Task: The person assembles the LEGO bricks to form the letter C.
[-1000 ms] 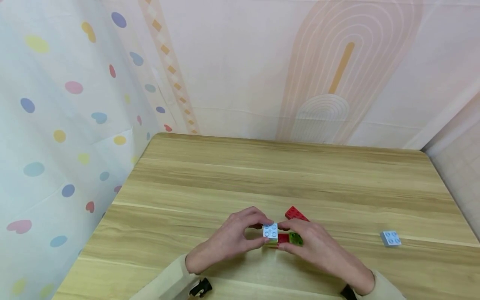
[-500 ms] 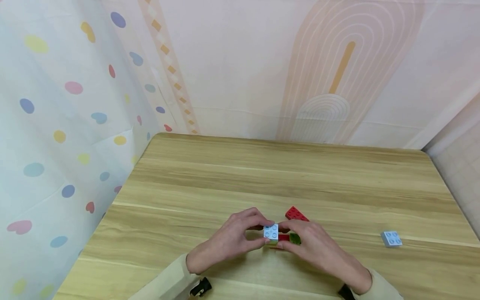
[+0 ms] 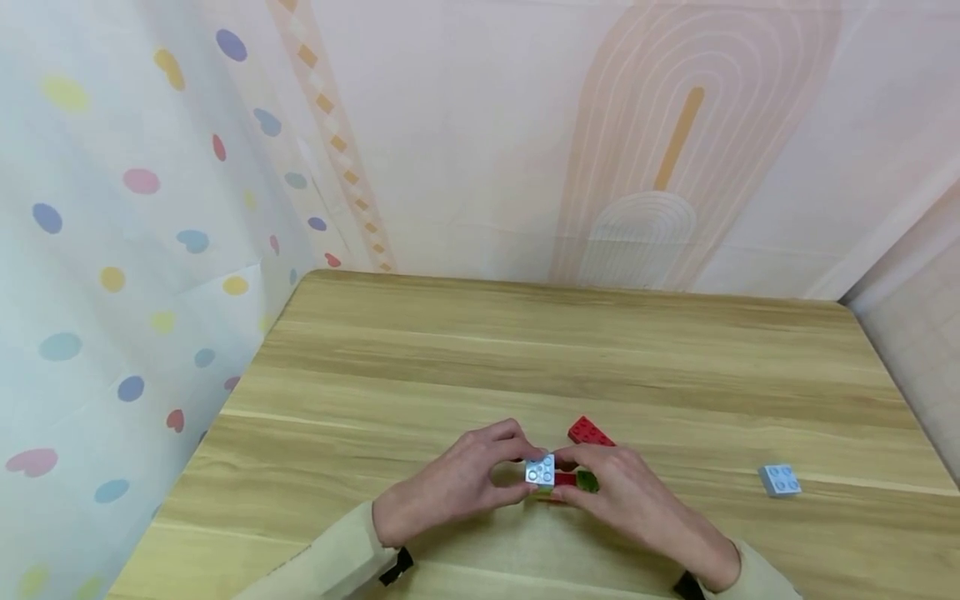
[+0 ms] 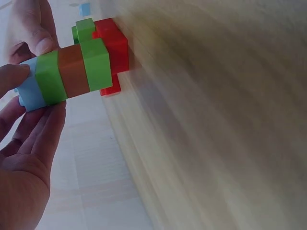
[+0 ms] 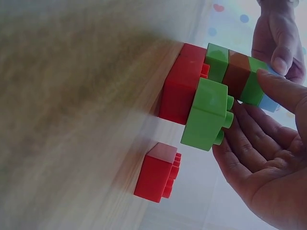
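A light blue toy building brick (image 3: pixel 540 471) tops a small tower, pinched between the thumb and fingers of my left hand (image 3: pixel 465 475). Under it come an upper green brick (image 4: pixel 50 79), a brown brick (image 4: pixel 73 72) and a lower green brick (image 4: pixel 97 64). All stand on one end of a long red brick (image 5: pixel 182 88). My right hand (image 3: pixel 645 496) grips the tower from the other side, thumb on the upper green brick near the blue one. Another green brick (image 5: pixel 206 112) sits on the red brick's other end, beneath the right palm.
A loose red brick (image 3: pixel 590 431) lies just behind the right hand, partly covered by it in the head view. Farther right on the wooden table (image 3: pixel 450 350) is a second light blue brick (image 3: pixel 780 481). Patterned curtains (image 3: pixel 480 142) hang along the back and left.
The head view has shifted slightly. Both hands stay around the top of the tower with hardly any movement, and the loose bricks lie where they were.
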`<action>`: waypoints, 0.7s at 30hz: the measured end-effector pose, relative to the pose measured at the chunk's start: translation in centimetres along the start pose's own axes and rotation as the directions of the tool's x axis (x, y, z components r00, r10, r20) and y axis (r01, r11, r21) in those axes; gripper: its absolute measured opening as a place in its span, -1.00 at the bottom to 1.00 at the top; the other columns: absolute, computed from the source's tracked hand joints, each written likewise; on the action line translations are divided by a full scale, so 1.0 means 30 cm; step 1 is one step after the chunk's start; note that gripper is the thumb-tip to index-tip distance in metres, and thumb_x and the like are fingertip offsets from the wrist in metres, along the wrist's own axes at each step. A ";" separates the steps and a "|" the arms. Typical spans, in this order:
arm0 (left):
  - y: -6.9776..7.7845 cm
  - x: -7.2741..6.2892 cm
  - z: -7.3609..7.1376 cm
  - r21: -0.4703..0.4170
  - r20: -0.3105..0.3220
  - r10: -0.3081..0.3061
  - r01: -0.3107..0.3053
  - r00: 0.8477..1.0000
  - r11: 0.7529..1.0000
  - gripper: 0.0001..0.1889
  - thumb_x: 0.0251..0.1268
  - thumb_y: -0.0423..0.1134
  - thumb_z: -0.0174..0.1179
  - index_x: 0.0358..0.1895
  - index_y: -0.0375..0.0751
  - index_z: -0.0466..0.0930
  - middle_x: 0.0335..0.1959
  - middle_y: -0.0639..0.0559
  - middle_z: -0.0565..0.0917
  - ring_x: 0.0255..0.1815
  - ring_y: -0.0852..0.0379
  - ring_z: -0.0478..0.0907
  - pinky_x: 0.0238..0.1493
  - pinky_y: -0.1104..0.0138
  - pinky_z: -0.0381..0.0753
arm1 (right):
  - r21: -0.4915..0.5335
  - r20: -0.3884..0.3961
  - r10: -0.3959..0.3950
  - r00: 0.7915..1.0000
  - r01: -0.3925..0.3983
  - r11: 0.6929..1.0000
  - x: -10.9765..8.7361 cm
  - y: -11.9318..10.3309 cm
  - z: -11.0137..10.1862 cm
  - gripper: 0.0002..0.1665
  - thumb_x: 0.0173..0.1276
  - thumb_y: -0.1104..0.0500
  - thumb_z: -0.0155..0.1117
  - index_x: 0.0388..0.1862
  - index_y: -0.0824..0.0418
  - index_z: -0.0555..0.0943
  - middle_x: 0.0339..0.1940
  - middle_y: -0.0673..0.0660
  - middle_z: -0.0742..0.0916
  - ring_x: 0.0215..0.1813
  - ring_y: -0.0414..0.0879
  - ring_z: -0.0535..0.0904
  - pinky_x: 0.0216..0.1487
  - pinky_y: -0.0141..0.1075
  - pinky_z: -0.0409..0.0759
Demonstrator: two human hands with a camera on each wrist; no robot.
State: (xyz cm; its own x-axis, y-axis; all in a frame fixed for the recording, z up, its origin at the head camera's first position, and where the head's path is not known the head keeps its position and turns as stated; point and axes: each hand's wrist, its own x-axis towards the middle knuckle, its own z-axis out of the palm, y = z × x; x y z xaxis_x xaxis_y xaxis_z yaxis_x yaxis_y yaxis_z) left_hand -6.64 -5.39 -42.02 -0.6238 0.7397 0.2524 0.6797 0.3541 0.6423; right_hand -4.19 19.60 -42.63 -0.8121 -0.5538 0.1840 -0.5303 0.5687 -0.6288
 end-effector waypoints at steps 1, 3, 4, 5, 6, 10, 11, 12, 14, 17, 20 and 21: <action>-0.002 -0.002 0.003 0.002 -0.001 0.005 -0.005 1.000 1.000 -0.68 0.29 -0.34 0.45 0.09 -0.22 0.70 -0.11 0.09 0.61 -0.19 0.14 0.62 -0.12 0.39 0.71 | -0.003 0.001 0.001 1.000 -0.001 1.000 -0.001 0.001 0.001 -0.63 0.33 0.06 0.54 0.06 0.16 0.73 -0.05 -0.01 0.82 -0.12 -0.22 0.72 -0.10 -0.26 0.72; -0.005 -0.005 0.008 0.010 -0.006 0.015 -0.015 1.000 1.000 -0.68 0.30 -0.34 0.44 0.09 -0.22 0.69 -0.08 0.08 0.62 -0.14 0.16 0.63 -0.06 0.40 0.70 | 0.000 0.005 0.012 1.000 -0.012 1.000 -0.004 0.004 0.001 -0.61 0.33 0.06 0.54 0.08 0.16 0.72 -0.02 0.00 0.81 -0.09 -0.21 0.73 -0.06 -0.24 0.73; -0.007 -0.007 0.011 0.012 -0.011 0.017 -0.017 1.000 1.000 -0.68 0.31 -0.33 0.44 0.10 -0.22 0.68 -0.06 0.08 0.62 -0.11 0.17 0.63 -0.03 0.39 0.70 | 0.003 0.008 0.021 1.000 -0.021 1.000 -0.005 0.005 -0.002 -0.60 0.33 0.06 0.54 0.09 0.16 0.71 0.00 0.01 0.81 -0.07 -0.20 0.74 -0.04 -0.22 0.73; -0.008 -0.008 0.013 0.014 -0.018 0.017 -0.017 1.000 1.000 -0.67 0.31 -0.32 0.44 0.11 -0.22 0.67 -0.04 0.08 0.63 -0.08 0.19 0.64 0.01 0.39 0.69 | 0.011 0.011 0.031 0.999 -0.031 0.999 -0.006 0.006 -0.005 -0.58 0.33 0.06 0.53 0.11 0.16 0.71 0.03 0.02 0.81 -0.05 -0.19 0.75 -0.02 -0.20 0.73; -0.008 -0.008 0.015 0.014 -0.025 0.015 -0.015 1.000 1.000 -0.67 0.31 -0.32 0.44 0.11 -0.21 0.66 -0.02 0.08 0.63 -0.04 0.21 0.64 0.04 0.40 0.68 | 0.011 0.011 0.041 0.999 -0.041 0.999 -0.009 0.007 -0.009 -0.57 0.35 0.06 0.52 0.13 0.17 0.70 0.05 0.02 0.80 -0.03 -0.18 0.75 -0.01 -0.18 0.74; -0.009 -0.014 0.025 -0.014 -0.050 0.005 -0.005 0.999 1.000 -0.63 0.31 -0.31 0.43 0.15 -0.21 0.63 0.05 0.05 0.64 0.04 0.24 0.64 0.13 0.37 0.65 | -0.022 -0.021 0.064 0.998 -0.064 0.998 -0.022 0.017 -0.037 -0.58 0.38 0.09 0.49 0.17 0.17 0.69 0.11 0.04 0.78 0.03 -0.11 0.74 0.02 -0.12 0.73; -0.008 -0.014 0.027 -0.020 -0.055 0.001 -0.002 0.999 1.000 -0.62 0.31 -0.30 0.43 0.16 -0.21 0.63 0.07 0.05 0.64 0.05 0.23 0.64 0.14 0.36 0.65 | -0.033 -0.039 0.058 0.998 -0.059 0.998 -0.025 0.022 -0.045 -0.58 0.38 0.11 0.49 0.17 0.17 0.69 0.11 0.04 0.78 0.04 -0.10 0.74 0.02 -0.11 0.73; -0.009 -0.015 0.029 -0.024 -0.058 0.001 -0.002 0.998 1.000 -0.62 0.31 -0.30 0.43 0.16 -0.21 0.62 0.08 0.04 0.64 0.07 0.21 0.64 0.15 0.35 0.65 | -0.048 -0.062 0.049 0.997 -0.052 0.997 -0.028 0.027 -0.052 -0.59 0.38 0.13 0.49 0.16 0.18 0.70 0.09 0.04 0.78 0.03 -0.07 0.73 0.00 -0.11 0.74; -0.009 -0.015 0.033 -0.035 -0.060 0.000 -0.002 0.998 0.999 -0.60 0.31 -0.29 0.42 0.18 -0.21 0.60 0.12 0.02 0.64 0.10 0.18 0.65 0.18 0.31 0.65 | -0.067 -0.105 0.031 0.994 -0.038 0.997 -0.030 0.040 -0.063 -0.62 0.36 0.16 0.50 0.13 0.19 0.71 0.07 0.04 0.78 0.03 -0.05 0.74 0.00 -0.11 0.74; -0.008 -0.015 0.034 -0.049 -0.052 -0.017 0.015 0.999 0.999 -0.60 0.35 -0.28 0.39 0.21 -0.20 0.59 0.15 0.02 0.67 0.14 0.15 0.65 0.20 0.29 0.64 | -0.081 -0.138 0.046 0.989 -0.057 0.995 -0.030 0.059 -0.076 -0.65 0.37 0.18 0.49 0.10 0.18 0.72 0.06 0.06 0.78 0.03 -0.02 0.74 0.00 -0.09 0.75; -0.006 -0.017 0.033 -0.064 -0.039 -0.045 0.042 0.998 0.997 -0.62 0.38 -0.29 0.37 0.22 -0.20 0.59 0.13 0.02 0.71 0.13 0.15 0.66 0.20 0.29 0.64 | -0.097 -0.134 0.086 0.987 -0.099 0.990 -0.023 0.074 -0.084 -0.66 0.38 0.17 0.48 0.11 0.17 0.72 0.09 0.09 0.77 0.07 0.01 0.72 0.01 -0.05 0.74; -0.006 -0.018 0.034 -0.066 -0.037 -0.052 0.049 0.998 0.997 -0.62 0.39 -0.29 0.36 0.22 -0.19 0.59 0.12 0.02 0.72 0.12 0.16 0.66 0.19 0.29 0.64 | -0.103 -0.131 0.098 0.987 -0.112 0.988 -0.020 0.079 -0.085 -0.66 0.38 0.16 0.48 0.11 0.17 0.71 0.10 0.10 0.76 0.08 0.03 0.72 0.02 -0.03 0.74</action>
State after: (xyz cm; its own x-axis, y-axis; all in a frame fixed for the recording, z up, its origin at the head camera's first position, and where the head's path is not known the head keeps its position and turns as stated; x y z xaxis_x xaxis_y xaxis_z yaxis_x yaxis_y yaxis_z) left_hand -6.05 -5.27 -43.01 -0.6719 0.6988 0.2453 0.6211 0.3512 0.7007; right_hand -5.59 22.85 -42.30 -0.8850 -0.4111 0.2184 -0.4582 0.6867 -0.5644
